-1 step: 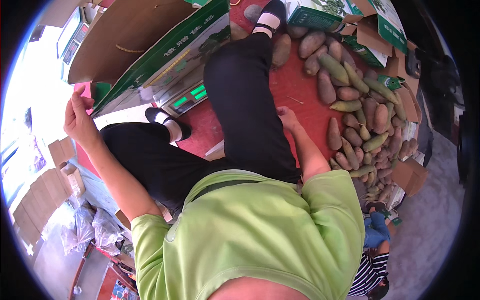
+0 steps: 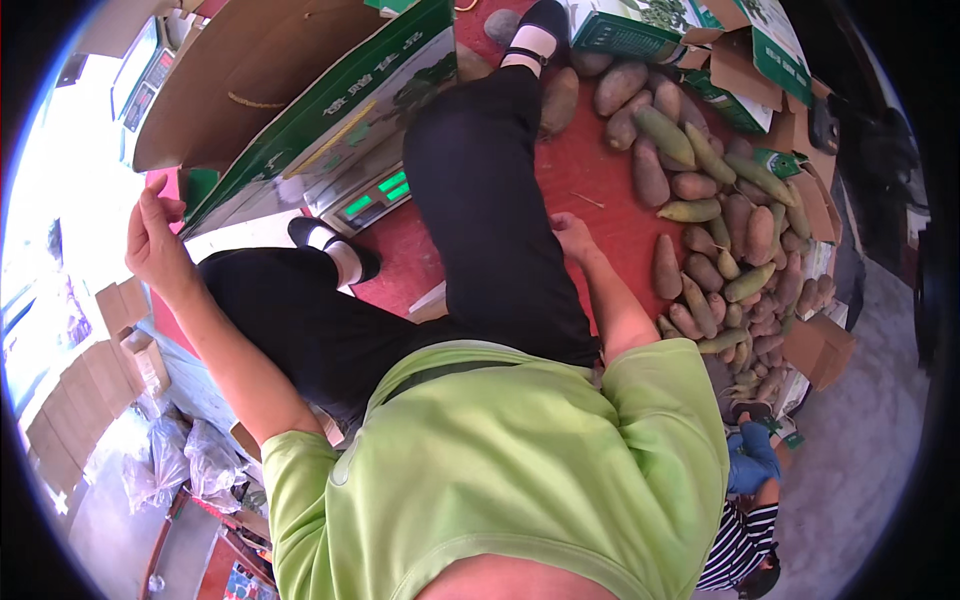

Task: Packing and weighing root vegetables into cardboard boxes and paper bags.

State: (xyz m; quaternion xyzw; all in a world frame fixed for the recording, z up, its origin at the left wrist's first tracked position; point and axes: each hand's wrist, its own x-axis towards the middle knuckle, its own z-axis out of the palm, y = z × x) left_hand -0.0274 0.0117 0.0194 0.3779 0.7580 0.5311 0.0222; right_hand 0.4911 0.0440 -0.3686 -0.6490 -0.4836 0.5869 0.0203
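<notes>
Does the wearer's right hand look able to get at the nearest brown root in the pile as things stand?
Probably yes: the right hand is beside the right leg, and nothing bulky shows on the red surface between it and the nearest brown root.

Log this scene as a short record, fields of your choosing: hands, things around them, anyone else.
left_hand: by the near end of a large open carton, contact unclear
right_hand: beside the right knee, grip unclear
carton: green and white printed side
scale: lit green display, partly hidden by carton
vegetables: reddish and green roots, piled right
other_person: striped top, lower right
</notes>
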